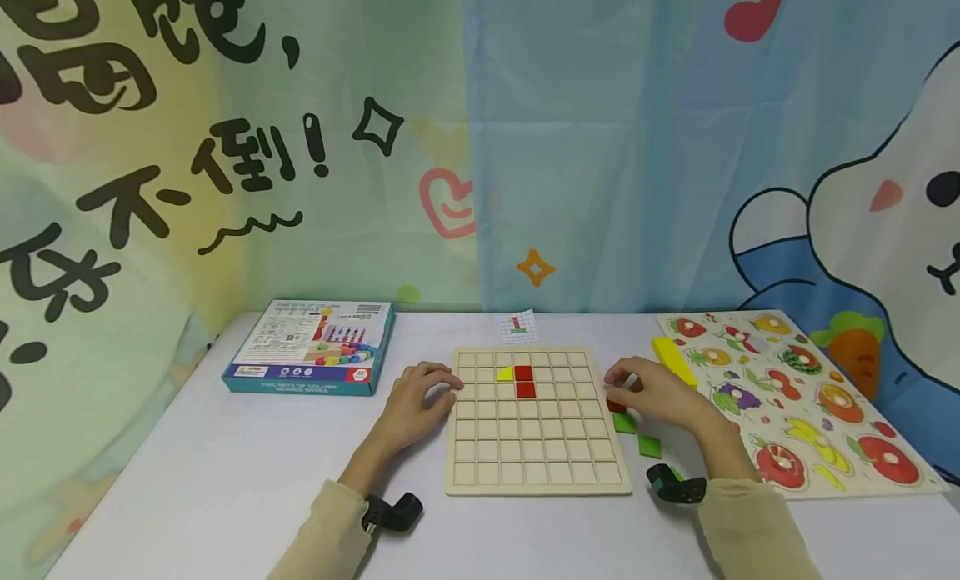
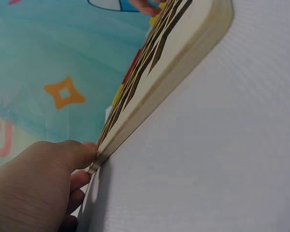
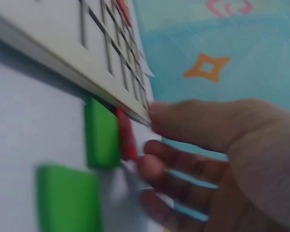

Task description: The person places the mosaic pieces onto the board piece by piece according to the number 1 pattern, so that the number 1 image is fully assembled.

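Observation:
A pale wooden grid board (image 1: pixel 536 473) lies flat, with one yellow tile (image 1: pixel 506 374) and two red tiles (image 1: pixel 527 389) in its upper cells. At its left edge, my left hand (image 1: pixel 415 401) pinches the rim between thumb and fingers, as the left wrist view shows. Beyond the right edge, my right hand (image 1: pixel 660 390) hovers with parted, bent fingers over a loose red tile (image 3: pixel 126 135). Its fingertips are close to that tile; whether they touch it I cannot tell. Green tiles (image 3: pixel 102 135) lie in a line nearer to me, partly under the right wrist.
Behind the board lies a small card (image 1: pixel 517 326) with a coloured pattern. A teal-edged box (image 1: pixel 309 347) stands at the back left. To the right are a yellow strip (image 1: pixel 673 362) and a fruit picture board (image 1: pixel 817 430). A printed curtain (image 1: pixel 562 147) hangs behind the table.

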